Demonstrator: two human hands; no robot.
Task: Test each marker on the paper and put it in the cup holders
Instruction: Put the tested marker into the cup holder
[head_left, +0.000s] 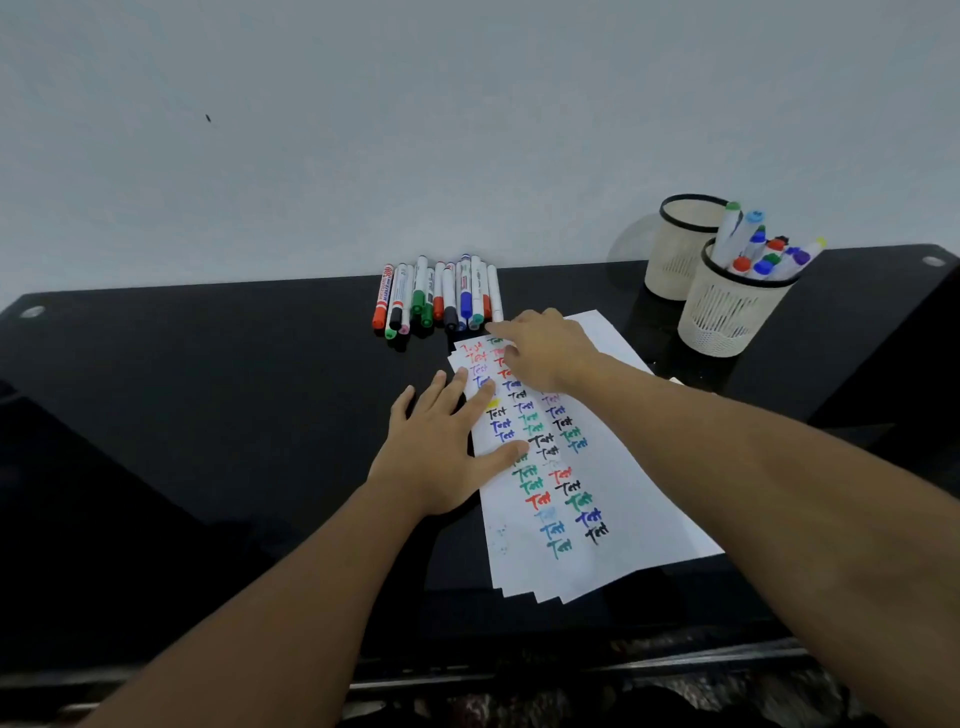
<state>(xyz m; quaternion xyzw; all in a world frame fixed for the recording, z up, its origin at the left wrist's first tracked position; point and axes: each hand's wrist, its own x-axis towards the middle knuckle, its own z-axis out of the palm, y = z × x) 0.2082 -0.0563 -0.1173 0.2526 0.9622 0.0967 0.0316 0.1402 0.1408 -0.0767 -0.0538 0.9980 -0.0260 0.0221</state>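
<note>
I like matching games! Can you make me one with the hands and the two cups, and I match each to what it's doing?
Things:
1. left hand
2. right hand
3. near cup
4. far cup

States:
A. reaching toward the row of markers lying on the table
B. full of markers standing up
C. lying flat, fingers spread, on the edge of the paper
D. no markers showing above its rim

Pairs: 1-C, 2-A, 3-B, 4-D
</note>
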